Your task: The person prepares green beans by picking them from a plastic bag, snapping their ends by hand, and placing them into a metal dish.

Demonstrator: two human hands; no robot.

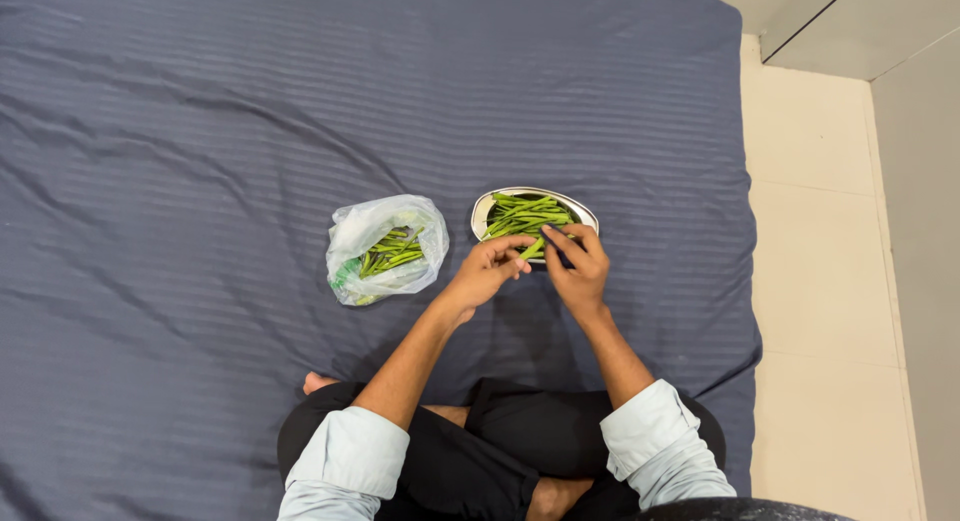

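Observation:
A steel plate with several green beans lies on the dark blue striped sheet in front of me. Both hands meet at its near rim around one green bean. My left hand pinches the bean's near end with its fingertips. My right hand grips the same bean from the right, fingers curled over it. To the left of the plate lies a clear plastic bag, open, with more green beans inside.
The blue sheet covers a mattress that fills most of the view. Its right edge borders a cream tiled floor. My crossed legs in black trousers sit at the bottom.

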